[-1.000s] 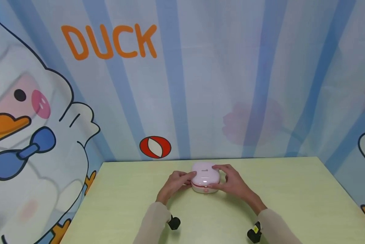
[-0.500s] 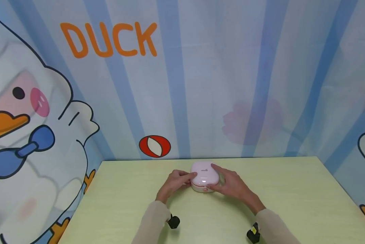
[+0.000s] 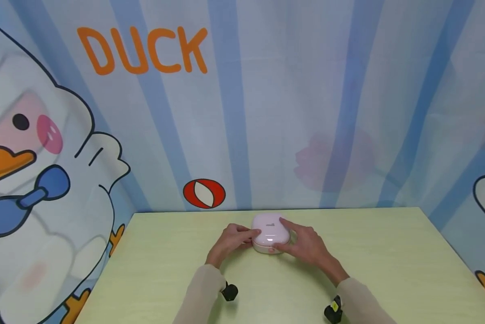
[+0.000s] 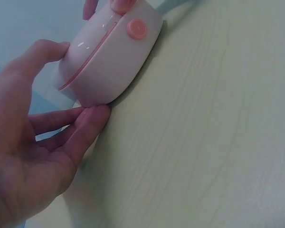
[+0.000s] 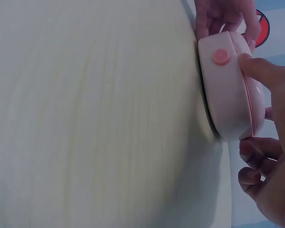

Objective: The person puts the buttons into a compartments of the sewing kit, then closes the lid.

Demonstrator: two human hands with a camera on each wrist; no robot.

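Note:
A rounded, glossy pink lidded case (image 3: 269, 226) sits on the table near its back edge. A coral seam parts its lid from the paler base, and a round coral button (image 4: 137, 29) marks the front. My left hand (image 3: 231, 243) grips the case's left end, thumb on the lid and fingertips low against the base. At the other end my right hand (image 3: 309, 244) spans the lid, its thumb at the front near the button and its index finger toward the back. In the right wrist view the lid lies down along the base (image 5: 221, 95), with my lower fingers curled beside that end.
The pale yellow-green table (image 3: 388, 270) meets a blue striped curtain (image 3: 266, 112) just behind the case. Printed on the curtain are a large duck (image 3: 43, 216), orange lettering (image 3: 165, 49) and a red ball (image 3: 204, 193). A small black device (image 3: 229, 292) is worn at each wrist.
The lid, slightly raised at the front right a second ago, has come down onto the base under my right hand. My left hand keeps its hold, and the head view has shifted slightly.

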